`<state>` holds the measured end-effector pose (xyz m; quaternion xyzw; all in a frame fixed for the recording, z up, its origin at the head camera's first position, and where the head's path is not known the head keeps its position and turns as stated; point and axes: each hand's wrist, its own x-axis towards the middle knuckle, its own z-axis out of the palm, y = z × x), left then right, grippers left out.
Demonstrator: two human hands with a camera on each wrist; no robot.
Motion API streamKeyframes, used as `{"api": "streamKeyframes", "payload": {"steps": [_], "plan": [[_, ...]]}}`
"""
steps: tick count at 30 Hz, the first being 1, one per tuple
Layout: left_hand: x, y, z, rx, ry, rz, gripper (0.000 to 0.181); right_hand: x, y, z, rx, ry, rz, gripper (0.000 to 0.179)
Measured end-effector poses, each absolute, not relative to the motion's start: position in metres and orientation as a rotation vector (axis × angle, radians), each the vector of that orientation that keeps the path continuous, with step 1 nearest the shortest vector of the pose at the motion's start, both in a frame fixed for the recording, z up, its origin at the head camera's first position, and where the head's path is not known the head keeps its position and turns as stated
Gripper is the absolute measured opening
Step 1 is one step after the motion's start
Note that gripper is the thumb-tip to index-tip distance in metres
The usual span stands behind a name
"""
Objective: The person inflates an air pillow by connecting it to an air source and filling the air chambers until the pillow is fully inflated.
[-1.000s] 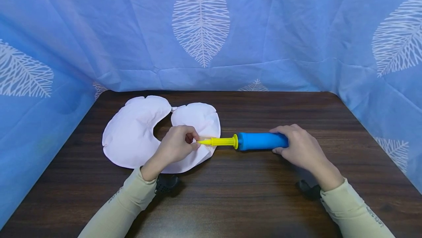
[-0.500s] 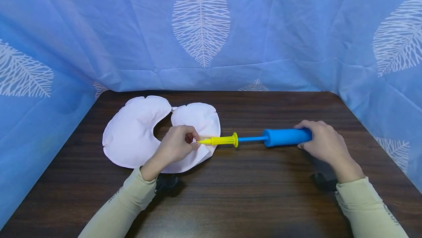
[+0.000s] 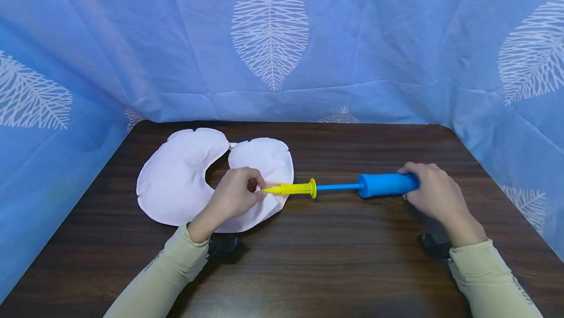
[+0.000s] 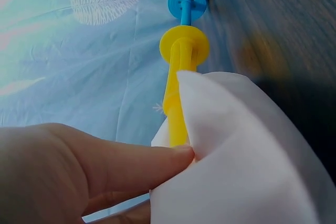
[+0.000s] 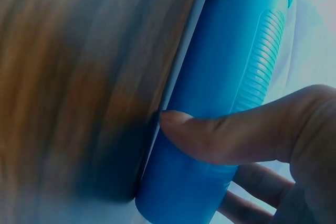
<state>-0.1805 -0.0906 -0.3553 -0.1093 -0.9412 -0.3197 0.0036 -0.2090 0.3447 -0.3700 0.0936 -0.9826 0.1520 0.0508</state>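
Observation:
A white U-shaped inflatable neck pillow lies partly filled on the table's left side. My left hand pinches the pillow's valve area around the tip of a yellow nozzle; the fingers hide the valve itself. In the left wrist view the thumb presses where the nozzle enters the white fabric. The nozzle belongs to a hand pump whose blue barrel is drawn out to the right, baring a thin blue rod. My right hand grips the barrel's far end, thumb and fingers around it in the right wrist view.
Beneath everything is a dark wood-grain table. A blue curtain with white leaf patterns hangs along its back and both sides.
My right hand has pulled the pump barrel to the right, away from the yellow nozzle, and the rod now shows. The left hand and pillow have stayed in place.

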Motion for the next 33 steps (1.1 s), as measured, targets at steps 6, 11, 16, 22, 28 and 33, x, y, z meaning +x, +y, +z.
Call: {"api": "streamKeyframes", "payload": {"steps": [6, 11, 16, 22, 28, 33], "plan": [[-0.181, -0.092, -0.355, -0.360, -2.944, -1.015, 0.006, -0.203, 0.319, -0.369, 0.373, -2.975, 0.526, 0.048], [-0.180, -0.091, -0.354, -0.354, -2.935, -1.027, 0.007, -0.195, 0.290, -0.366, 0.505, -2.949, 0.567, 0.053], [-0.179, -0.089, -0.354, -0.344, -2.939, -1.028, 0.008, -0.187, 0.271, -0.366, 0.603, -2.903, 0.511, 0.056], [-0.178, -0.088, -0.353, -0.332, -2.941, -1.022, 0.008, -0.184, 0.268, -0.367, 0.580, -2.897, 0.472, 0.057], [-0.179, -0.089, -0.353, -0.315, -2.938, -1.064, 0.009, -0.186, 0.269, -0.366, 0.540, -2.923, 0.457, 0.055], [-0.180, -0.090, -0.354, -0.325, -2.943, -1.083, 0.009, -0.189, 0.273, -0.366, 0.500, -2.954, 0.452, 0.054]]}}
